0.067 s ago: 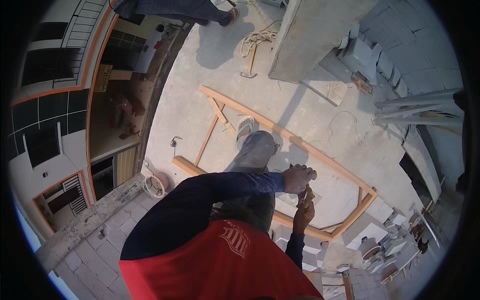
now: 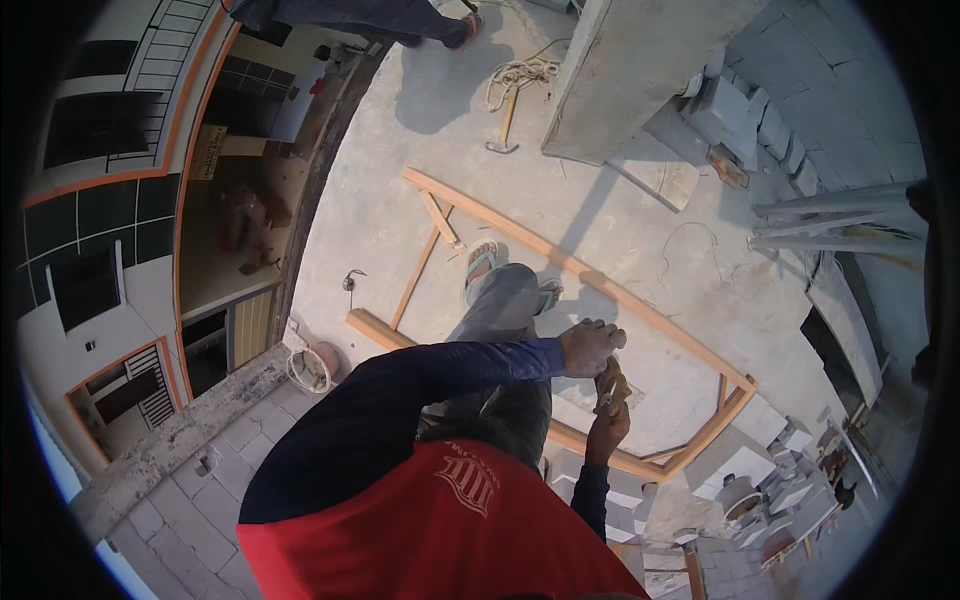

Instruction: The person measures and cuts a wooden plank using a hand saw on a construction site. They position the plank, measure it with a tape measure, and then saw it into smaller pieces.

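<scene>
In front of my body, both hands are raised over the wooden frame (image 2: 590, 272). My right hand (image 2: 606, 432) is closed around a small yellowish-brown piece (image 2: 613, 383), whose exact kind is too small to make out. Just above it, my left hand (image 2: 592, 348) is curled into a fist at the upper end of that piece. Whatever its fingers hold is hidden. The frame lies on the concrete floor around my legs, with a thin crosspiece and short slanted braces at its corners.
A hammer (image 2: 505, 122) lies by a coil of rope (image 2: 522, 78) beyond the frame. Another person's legs (image 2: 390, 22) stand at the far left. A concrete pillar (image 2: 632, 80) rises at the back. Blocks (image 2: 745, 125) line the right; a bucket (image 2: 313, 367) sits by the parapet.
My left hand has shifted slightly up and left, and more of the yellowish-brown piece shows between my hands. My right hand stays nearly in place.
</scene>
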